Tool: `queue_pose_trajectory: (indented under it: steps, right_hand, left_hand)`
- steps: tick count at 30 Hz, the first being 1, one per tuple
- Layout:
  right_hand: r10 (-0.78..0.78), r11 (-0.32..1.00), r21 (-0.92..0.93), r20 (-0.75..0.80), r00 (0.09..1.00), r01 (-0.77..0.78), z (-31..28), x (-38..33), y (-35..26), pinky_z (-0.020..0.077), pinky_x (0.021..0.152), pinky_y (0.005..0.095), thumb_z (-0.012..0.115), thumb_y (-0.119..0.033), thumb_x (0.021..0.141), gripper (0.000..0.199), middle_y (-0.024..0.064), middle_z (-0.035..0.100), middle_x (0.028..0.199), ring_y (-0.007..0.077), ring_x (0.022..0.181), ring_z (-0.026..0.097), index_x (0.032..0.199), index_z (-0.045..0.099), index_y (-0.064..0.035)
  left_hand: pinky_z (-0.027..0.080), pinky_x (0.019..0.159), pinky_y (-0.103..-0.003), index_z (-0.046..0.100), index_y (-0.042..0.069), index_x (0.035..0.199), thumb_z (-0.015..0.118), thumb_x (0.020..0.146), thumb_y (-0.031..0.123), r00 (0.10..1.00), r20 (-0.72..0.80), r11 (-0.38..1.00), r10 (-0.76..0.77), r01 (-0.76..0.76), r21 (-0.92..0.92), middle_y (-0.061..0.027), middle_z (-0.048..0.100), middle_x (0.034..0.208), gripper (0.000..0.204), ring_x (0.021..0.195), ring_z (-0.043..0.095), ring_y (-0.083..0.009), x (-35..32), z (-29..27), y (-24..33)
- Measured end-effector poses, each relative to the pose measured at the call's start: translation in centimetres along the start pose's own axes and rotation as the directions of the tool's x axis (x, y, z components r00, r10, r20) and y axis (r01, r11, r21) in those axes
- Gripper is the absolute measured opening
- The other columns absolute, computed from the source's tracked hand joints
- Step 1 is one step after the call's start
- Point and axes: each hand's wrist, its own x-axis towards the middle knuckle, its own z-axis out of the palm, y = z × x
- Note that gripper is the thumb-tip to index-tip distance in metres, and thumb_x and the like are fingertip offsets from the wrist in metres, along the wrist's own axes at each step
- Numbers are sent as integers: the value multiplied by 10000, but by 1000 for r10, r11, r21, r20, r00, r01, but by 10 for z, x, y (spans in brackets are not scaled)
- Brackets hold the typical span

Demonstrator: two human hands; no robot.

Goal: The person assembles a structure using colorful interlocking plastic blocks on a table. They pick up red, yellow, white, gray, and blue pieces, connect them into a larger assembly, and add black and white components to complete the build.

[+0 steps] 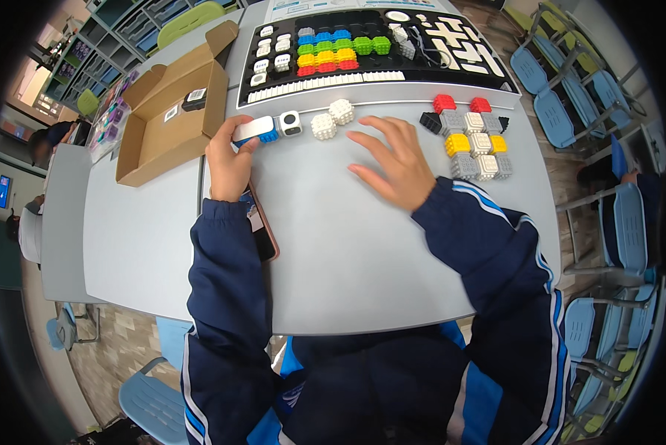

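Note:
My left hand (230, 162) grips the near end of a white-topped blue block piece (256, 130) between thumb and fingers. A white cube with dark round spots (290, 123) sits against its right end. Just right of that, two white studded cubes (333, 119) touch each other on the table. My right hand (398, 165) hovers with fingers spread, nothing in it, close to those white cubes. Farther right lies a built figure of studded cubes (479, 142) in grey, white, yellow, red and black.
A black-lined tray (377, 68) of coloured cubes, white parts and cables spans the back of the table (348, 274). An open cardboard box (171, 126) stands at the left. A phone (262, 230) lies beside my left forearm. Blue chairs (622, 230) stand on the right.

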Motion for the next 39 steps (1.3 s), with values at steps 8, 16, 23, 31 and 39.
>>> queue_pose_trajectory:
  steps: [8, 16, 23, 31, 39]
  right_hand:
    - [-18, 994, -104, 12, 1000, 19, 64, 36, 20, 358, 1044, 479, 759, -278, 866, 492, 126, 562, 1323, 312, 1271, 480, 1311, 629, -113]
    - [204, 960, -187, -33, 978, -206, 53, 23, 36, 371, 999, 453, 778, -265, 846, 407, 86, 595, 1206, 292, 1190, 502, 1234, 705, -166]
    - [255, 932, -223, -158, 954, -286, 46, 17, 53, 377, 908, 457, 834, -202, 743, 503, 63, 573, 1126, 271, 1068, 509, 1232, 724, -236]
    - [255, 918, -263, -179, 950, -296, 46, 20, 60, 385, 888, 440, 867, -234, 660, 465, 30, 585, 1038, 250, 1036, 537, 1101, 722, -206]
    - [152, 909, -382, -75, 986, -169, -12, 3, 27, 338, 1069, 570, 854, -304, 718, 627, 123, 562, 1297, 317, 1247, 503, 1308, 659, -230]
  left_hand:
    - [493, 935, -387, 679, 52, 1171, 756, 793, -63, 1000, 3, 1000, -6, 6, 14, -179, 710, 1105, 403, 1027, 666, -337, 0, 13, -9]
    - [453, 1054, -420, 636, 79, 1285, 783, 805, -3, 996, 9, 990, 85, -86, 116, -192, 604, 1330, 508, 1250, 568, -372, -5, 6, 6]
    - [345, 1161, -482, 626, 123, 1325, 769, 877, 139, 976, -66, 946, 207, -183, 267, -176, 508, 1472, 471, 1424, 391, -405, -23, 16, 35]
    - [312, 1175, -509, 660, 105, 1259, 728, 864, 44, 909, -33, 894, 416, -401, 200, -162, 491, 1477, 405, 1447, 351, -438, -67, 55, 82]
    - [348, 1148, -523, 662, 86, 1242, 704, 812, -41, 781, 260, 811, 568, -585, -15, -182, 475, 1478, 450, 1445, 356, -452, -114, 82, 104]
